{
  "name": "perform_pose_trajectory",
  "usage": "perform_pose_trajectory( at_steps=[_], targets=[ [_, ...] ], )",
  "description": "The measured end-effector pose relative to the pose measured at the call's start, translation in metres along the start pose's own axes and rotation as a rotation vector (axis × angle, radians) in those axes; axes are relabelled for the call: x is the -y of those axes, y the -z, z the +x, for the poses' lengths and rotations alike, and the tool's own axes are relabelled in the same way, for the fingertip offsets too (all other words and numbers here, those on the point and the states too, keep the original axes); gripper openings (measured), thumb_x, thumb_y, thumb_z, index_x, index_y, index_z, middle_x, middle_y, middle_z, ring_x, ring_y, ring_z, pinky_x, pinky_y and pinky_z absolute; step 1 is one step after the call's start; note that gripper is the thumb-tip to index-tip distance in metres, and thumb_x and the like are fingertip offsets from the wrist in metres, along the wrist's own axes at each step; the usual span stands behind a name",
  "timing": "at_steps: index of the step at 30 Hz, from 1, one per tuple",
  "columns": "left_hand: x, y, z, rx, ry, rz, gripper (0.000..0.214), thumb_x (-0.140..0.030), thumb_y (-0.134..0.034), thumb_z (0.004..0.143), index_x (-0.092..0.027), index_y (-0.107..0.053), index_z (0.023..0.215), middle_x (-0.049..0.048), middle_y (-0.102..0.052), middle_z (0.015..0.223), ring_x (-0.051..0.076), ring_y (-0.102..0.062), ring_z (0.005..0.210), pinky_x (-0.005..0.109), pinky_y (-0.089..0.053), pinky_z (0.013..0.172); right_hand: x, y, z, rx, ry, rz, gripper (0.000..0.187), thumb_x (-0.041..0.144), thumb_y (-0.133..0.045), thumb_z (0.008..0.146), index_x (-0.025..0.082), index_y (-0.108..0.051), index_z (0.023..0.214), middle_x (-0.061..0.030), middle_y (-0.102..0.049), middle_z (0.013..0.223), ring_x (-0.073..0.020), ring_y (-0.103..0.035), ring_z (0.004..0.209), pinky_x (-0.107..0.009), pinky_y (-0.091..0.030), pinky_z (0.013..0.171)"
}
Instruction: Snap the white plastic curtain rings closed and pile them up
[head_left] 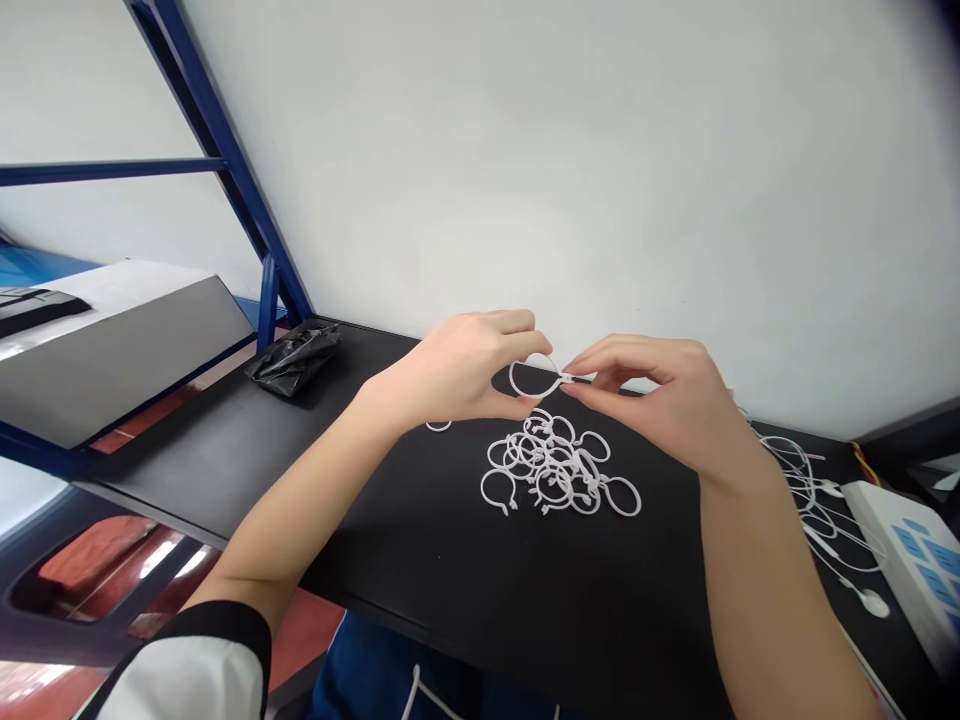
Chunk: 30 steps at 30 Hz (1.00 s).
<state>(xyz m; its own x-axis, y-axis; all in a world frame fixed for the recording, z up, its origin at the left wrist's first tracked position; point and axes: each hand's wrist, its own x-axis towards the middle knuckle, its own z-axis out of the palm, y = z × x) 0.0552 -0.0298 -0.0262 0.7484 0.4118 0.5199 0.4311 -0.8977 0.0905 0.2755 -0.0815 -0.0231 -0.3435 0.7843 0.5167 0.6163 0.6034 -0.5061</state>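
Observation:
A thin white plastic ring point(513, 384) with a small clasp is held up above the black table. My left hand point(480, 365) has its fingers and thumb curved around the ring's left side. At the clasp on the ring's right side, my right hand point(652, 385) pinches with thumb and forefinger. Below both hands lies a loose pile of similar white rings point(555, 470), some with their clasps undone. One more white ring point(439, 427) shows partly beneath my left wrist.
A crumpled black plastic bag point(295, 358) lies at the table's far left, beside a blue metal frame point(217, 150). White earphones with tangled cable point(814, 500) and a white box with blue marks point(911, 560) are at the right. A white wall stands behind the black table point(450, 560).

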Motion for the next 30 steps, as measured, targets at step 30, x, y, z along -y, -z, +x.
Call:
perform_pose_trajectory(
  at_steps=[30],
  targets=[
    [-0.019,-0.012,-0.001,-0.357,-0.225,-0.348,0.020,-0.028,-0.065,0.082,-0.017,-0.052,0.093,-0.0036,-0.057,0.072,0.006,-0.052,0.063,0.018,-0.043,0.057,0.036,0.018,-0.012,-0.114,0.310,-0.069,0.017,0.008,-0.074,0.078,0.023,-0.067,0.082,0.0031,-0.073,0.085,-0.0126,-0.070,0.074,-0.026,-0.057,0.066]
  ],
)
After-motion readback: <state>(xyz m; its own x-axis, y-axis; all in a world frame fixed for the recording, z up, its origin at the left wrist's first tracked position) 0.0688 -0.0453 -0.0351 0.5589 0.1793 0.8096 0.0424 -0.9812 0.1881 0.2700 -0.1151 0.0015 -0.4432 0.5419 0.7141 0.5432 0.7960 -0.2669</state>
